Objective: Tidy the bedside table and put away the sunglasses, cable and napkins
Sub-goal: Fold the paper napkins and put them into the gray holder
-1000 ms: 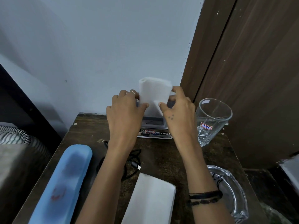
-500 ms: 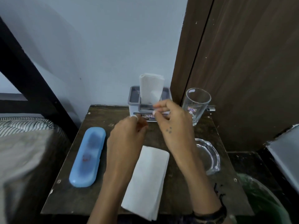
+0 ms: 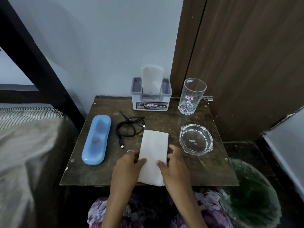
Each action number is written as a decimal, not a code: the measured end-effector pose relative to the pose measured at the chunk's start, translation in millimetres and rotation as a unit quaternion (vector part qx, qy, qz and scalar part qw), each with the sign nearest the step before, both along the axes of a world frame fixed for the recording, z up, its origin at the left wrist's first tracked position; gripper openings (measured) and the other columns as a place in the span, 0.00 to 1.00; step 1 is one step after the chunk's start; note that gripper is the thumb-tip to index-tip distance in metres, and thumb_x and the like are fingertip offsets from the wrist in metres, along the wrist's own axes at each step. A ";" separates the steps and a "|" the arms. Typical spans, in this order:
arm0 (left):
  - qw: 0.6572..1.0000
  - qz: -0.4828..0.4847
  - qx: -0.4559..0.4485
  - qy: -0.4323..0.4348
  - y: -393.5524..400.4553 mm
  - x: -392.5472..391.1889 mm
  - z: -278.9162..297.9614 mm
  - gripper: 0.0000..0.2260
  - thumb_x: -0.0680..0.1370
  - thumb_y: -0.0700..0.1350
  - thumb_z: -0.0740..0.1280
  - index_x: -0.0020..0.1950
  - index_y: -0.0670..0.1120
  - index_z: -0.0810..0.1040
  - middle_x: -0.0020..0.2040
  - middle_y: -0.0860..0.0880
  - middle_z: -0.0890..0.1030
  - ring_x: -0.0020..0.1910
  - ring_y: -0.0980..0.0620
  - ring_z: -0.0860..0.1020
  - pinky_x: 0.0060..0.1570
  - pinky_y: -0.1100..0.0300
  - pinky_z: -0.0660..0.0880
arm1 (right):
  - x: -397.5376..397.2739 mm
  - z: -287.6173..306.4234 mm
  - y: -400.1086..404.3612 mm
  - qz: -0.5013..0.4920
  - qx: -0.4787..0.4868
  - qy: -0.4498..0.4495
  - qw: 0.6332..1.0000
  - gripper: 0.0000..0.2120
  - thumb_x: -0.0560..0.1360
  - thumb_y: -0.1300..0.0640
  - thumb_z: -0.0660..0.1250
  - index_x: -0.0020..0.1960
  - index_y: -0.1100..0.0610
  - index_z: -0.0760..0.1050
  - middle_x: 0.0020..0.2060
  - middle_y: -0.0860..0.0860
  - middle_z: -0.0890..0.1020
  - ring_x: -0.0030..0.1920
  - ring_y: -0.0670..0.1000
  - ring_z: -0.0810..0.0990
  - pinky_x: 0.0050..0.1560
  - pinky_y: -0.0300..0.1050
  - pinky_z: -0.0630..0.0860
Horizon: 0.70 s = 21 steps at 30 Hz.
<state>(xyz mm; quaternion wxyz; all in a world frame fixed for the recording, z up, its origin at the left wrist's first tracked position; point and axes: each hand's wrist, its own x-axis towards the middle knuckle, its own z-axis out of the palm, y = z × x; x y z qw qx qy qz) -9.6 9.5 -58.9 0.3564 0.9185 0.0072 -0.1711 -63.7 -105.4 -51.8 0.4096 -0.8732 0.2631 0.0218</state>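
Observation:
A folded white napkin (image 3: 153, 152) lies at the front middle of the dark wooden bedside table (image 3: 205, 171). My left hand (image 3: 130, 165) pinches its left edge and my right hand (image 3: 172, 163) pinches its right edge. Another white napkin (image 3: 151, 79) stands upright in a grey holder (image 3: 151, 102) at the back of the table. A black cable (image 3: 130, 127) lies loosely coiled left of the flat napkin. A closed blue glasses case (image 3: 96, 139) lies at the left side. The sunglasses themselves are not visible.
A tall clear glass (image 3: 191, 96) stands at the back right, a glass ashtray (image 3: 195, 139) in front of it. A bed (image 3: 24, 145) borders the table on the left. A green bin (image 3: 251, 191) sits on the floor at the right. A wooden door is behind.
Both hands left the upright napkin in the holder, drew back toward the front edge and took hold of the flat napkin's sides. The view pulled back, uncovering the cable.

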 end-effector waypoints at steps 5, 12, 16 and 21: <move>0.988 0.033 -0.152 0.023 0.1 4.0 -0.7 0.03 0.75 0.41 0.68 0.46 0.46 0.75 0.42 0.53 0.79 0.43 0.51 0.78 0.42 0.57 0.73 | 1.7 -0.9 -15.2 -0.021 0.131 -0.019 0.991 0.31 0.73 0.57 0.69 0.71 0.54 0.59 0.58 0.48 0.73 0.50 0.47 0.77 0.52 0.44 0.75; 0.926 0.062 -0.372 0.006 -1.6 7.8 6.8 0.07 0.73 0.34 0.67 0.47 0.45 0.77 0.44 0.45 0.83 0.45 0.47 0.81 0.41 0.58 0.79 | 1.9 8.7 -32.0 0.027 0.282 -0.015 0.959 0.11 0.72 0.57 0.70 0.54 0.53 0.79 0.42 0.44 0.83 0.35 0.36 0.80 0.34 0.29 0.73; 0.941 0.011 -0.325 -0.091 -7.5 23.9 27.4 0.14 0.74 0.38 0.67 0.50 0.58 0.76 0.41 0.53 0.84 0.43 0.57 0.82 0.41 0.61 0.80 | 26.3 15.7 -38.3 -0.014 0.212 -0.126 0.969 0.04 0.69 0.58 0.72 0.44 0.53 0.82 0.40 0.50 0.86 0.42 0.50 0.84 0.47 0.53 0.80; 0.948 -0.037 -0.250 -0.194 -25.0 74.3 60.9 0.25 0.74 0.33 0.66 0.66 0.56 0.69 0.43 0.56 0.80 0.40 0.64 0.78 0.40 0.79 0.71 | 88.8 45.9 -48.1 -0.006 0.112 -0.254 0.961 0.10 0.72 0.56 0.70 0.53 0.57 0.81 0.45 0.51 0.85 0.44 0.49 0.83 0.46 0.49 0.81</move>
